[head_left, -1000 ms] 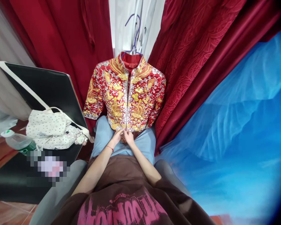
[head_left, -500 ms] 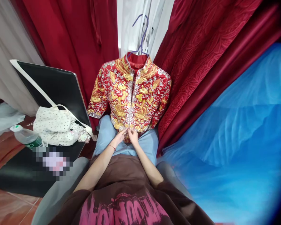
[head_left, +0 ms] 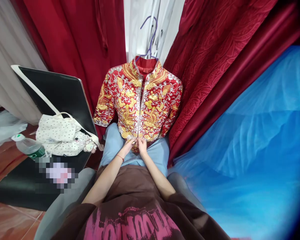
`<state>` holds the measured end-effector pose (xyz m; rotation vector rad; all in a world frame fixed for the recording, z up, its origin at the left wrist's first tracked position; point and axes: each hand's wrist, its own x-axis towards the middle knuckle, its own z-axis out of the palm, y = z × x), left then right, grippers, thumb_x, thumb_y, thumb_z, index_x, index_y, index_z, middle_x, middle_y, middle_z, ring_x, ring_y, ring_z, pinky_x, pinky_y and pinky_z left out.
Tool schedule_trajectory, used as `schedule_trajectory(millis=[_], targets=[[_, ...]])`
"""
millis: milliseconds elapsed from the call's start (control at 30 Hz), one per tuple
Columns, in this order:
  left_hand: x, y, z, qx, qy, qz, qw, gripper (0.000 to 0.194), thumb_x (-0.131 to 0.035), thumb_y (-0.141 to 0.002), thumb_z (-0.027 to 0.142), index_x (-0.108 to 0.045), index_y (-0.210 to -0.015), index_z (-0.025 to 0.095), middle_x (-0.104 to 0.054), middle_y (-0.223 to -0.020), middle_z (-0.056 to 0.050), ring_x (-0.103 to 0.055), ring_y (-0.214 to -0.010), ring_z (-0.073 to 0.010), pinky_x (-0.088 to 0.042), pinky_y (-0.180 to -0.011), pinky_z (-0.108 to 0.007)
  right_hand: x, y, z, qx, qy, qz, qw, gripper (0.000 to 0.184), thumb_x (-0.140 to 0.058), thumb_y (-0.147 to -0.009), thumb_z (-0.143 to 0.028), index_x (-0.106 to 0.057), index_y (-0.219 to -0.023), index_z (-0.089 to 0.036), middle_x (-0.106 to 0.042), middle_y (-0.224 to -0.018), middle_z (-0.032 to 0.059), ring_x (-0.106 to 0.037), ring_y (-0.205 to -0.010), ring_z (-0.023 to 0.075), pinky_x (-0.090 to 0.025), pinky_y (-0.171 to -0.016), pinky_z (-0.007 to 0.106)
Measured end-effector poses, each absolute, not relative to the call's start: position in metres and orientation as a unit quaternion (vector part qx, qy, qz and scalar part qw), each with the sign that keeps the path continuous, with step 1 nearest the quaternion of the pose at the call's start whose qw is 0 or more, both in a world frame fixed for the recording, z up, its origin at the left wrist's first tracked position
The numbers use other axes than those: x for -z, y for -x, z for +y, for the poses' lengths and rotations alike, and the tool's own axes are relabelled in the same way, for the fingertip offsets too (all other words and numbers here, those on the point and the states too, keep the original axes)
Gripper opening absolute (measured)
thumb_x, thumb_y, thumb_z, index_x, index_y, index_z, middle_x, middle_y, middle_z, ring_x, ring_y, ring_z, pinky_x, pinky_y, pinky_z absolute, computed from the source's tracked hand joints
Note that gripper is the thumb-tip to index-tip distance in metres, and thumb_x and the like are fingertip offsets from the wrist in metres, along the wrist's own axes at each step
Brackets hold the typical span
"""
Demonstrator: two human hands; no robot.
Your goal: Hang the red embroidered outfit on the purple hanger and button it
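Note:
A red jacket point(head_left: 152, 96) with gold and silver embroidery hangs upright in front of me on a purple hanger point(head_left: 155, 33), its hem at my lap. The collar stands apart, and the front edges run close together lower down. My left hand point(head_left: 129, 146), with a thin red bracelet at its wrist, is closed on the bottom hem by the front edge. Right beside it my right hand point(head_left: 141, 146) pinches the hem at the other front edge. Any small fastener between the fingertips is too small to make out. Both hands rest just above my light blue trousers point(head_left: 112, 141).
To the left, a black chair point(head_left: 57, 86) carries a dotted white cloth bag point(head_left: 57, 131), a plastic bottle point(head_left: 28, 146) and a blurred-out item. Red curtains point(head_left: 77, 33) hang behind the jacket. Blue tulle point(head_left: 252, 160) spreads on the right.
Both hands stay at the jacket's hem with only slight finger movement. The view has shifted very slightly; the jacket hangs as before.

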<state>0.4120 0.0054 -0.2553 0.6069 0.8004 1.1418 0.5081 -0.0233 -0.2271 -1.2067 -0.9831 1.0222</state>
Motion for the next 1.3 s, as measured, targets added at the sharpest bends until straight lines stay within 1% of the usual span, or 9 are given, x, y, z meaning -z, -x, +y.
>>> schedule_trajectory(millis=[233,500,633,733,833,933,1033,1167,1300], targets=[[0.258,-0.413,0.007,-0.533,-0.291,0.384,0.696,0.030,-0.084,-0.063,0.033,-0.067,-0.078,0.013,-0.068,-0.071,-0.001,-0.062,-0.069,-0.0130,-0.047,-0.073,-0.028,0.225,-0.499,-0.024,-0.449,0.520,-0.381,0.619,0.029,-0.055,-0.076,-0.048,-0.055,-0.061,-0.023,-0.046,-0.051,-0.0049,-0.038,-0.050,0.0115,-0.033,-0.051,0.023],[0.257,-0.415,0.007,-0.554,-0.291,0.390,0.676,0.038,-0.086,-0.057,0.036,-0.068,-0.083,0.014,-0.072,-0.079,-0.005,-0.066,-0.077,-0.0177,-0.048,-0.081,-0.032,0.212,-0.497,-0.032,-0.452,0.508,-0.372,0.632,0.029,-0.055,-0.077,-0.044,-0.049,-0.058,-0.023,-0.046,-0.054,-0.0043,-0.038,-0.052,0.0113,-0.033,-0.052,0.024],[0.253,-0.419,0.006,-0.580,-0.286,0.391,0.655,0.045,-0.085,-0.057,0.034,-0.068,-0.095,0.016,-0.075,-0.095,-0.007,-0.068,-0.092,-0.0199,-0.048,-0.090,-0.032,0.182,-0.496,-0.025,-0.444,0.493,-0.388,0.640,0.027,-0.055,-0.080,-0.045,-0.057,-0.066,-0.022,-0.048,-0.054,-0.0043,-0.039,-0.052,0.0116,-0.035,-0.053,0.024],[0.249,-0.419,0.004,-0.554,-0.311,0.437,0.636,0.046,-0.082,-0.063,0.038,-0.066,-0.101,0.018,-0.075,-0.106,-0.008,-0.068,-0.099,-0.0196,-0.048,-0.092,-0.030,0.139,-0.498,-0.008,-0.438,0.440,-0.435,0.652,0.027,-0.055,-0.083,-0.045,-0.064,-0.076,-0.020,-0.052,-0.056,-0.0040,-0.042,-0.050,0.0108,-0.037,-0.053,0.023],[0.243,-0.414,0.002,-0.465,-0.357,0.504,0.634,0.032,-0.077,-0.072,0.043,-0.065,-0.089,0.018,-0.075,-0.092,-0.009,-0.070,-0.092,-0.0214,-0.051,-0.085,-0.031,0.104,-0.503,0.005,-0.478,0.425,-0.460,0.616,0.029,-0.057,-0.081,-0.046,-0.063,-0.071,-0.019,-0.053,-0.056,-0.0035,-0.043,-0.047,0.0089,-0.036,-0.050,0.023],[0.227,-0.403,-0.003,-0.401,-0.393,0.543,0.624,0.027,-0.082,-0.067,0.037,-0.061,-0.072,0.020,-0.072,-0.075,-0.009,-0.070,-0.090,-0.0282,-0.051,-0.081,-0.035,0.096,-0.507,0.004,-0.486,0.456,-0.474,0.575,0.033,-0.057,-0.080,-0.048,-0.062,-0.066,-0.019,-0.049,-0.051,-0.0044,-0.043,-0.043,0.0086,-0.034,-0.047,0.023],[0.196,-0.395,-0.005,-0.393,-0.484,0.587,0.517,0.023,-0.082,-0.067,0.028,-0.062,-0.076,0.022,-0.073,-0.092,-0.012,-0.066,-0.110,-0.0330,-0.048,-0.090,-0.036,0.107,-0.508,-0.001,-0.494,0.469,-0.500,0.535,0.035,-0.056,-0.080,-0.048,-0.059,-0.060,-0.019,-0.045,-0.046,-0.0045,-0.042,-0.041,0.0091,-0.032,-0.045,0.023],[0.148,-0.401,0.010,-0.338,-0.674,0.633,0.176,0.025,-0.066,-0.083,0.023,-0.063,-0.106,0.016,-0.068,-0.116,-0.021,-0.063,-0.116,-0.0354,-0.045,-0.094,-0.037,0.119,-0.513,0.008,-0.474,0.485,-0.507,0.531,0.031,-0.058,-0.080,-0.044,-0.061,-0.062,-0.020,-0.048,-0.044,-0.0042,-0.044,-0.043,0.0106,-0.037,-0.047,0.023],[0.125,-0.412,0.036,-0.281,-0.719,0.628,0.094,0.028,-0.066,-0.088,0.031,-0.063,-0.109,0.013,-0.068,-0.115,-0.023,-0.064,-0.111,-0.0353,-0.046,-0.088,-0.035,0.114,-0.524,0.034,-0.419,0.537,-0.490,0.544,0.025,-0.066,-0.078,-0.043,-0.059,-0.067,-0.021,-0.056,-0.047,-0.0032,-0.050,-0.044,0.0123,-0.041,-0.050,0.025]])
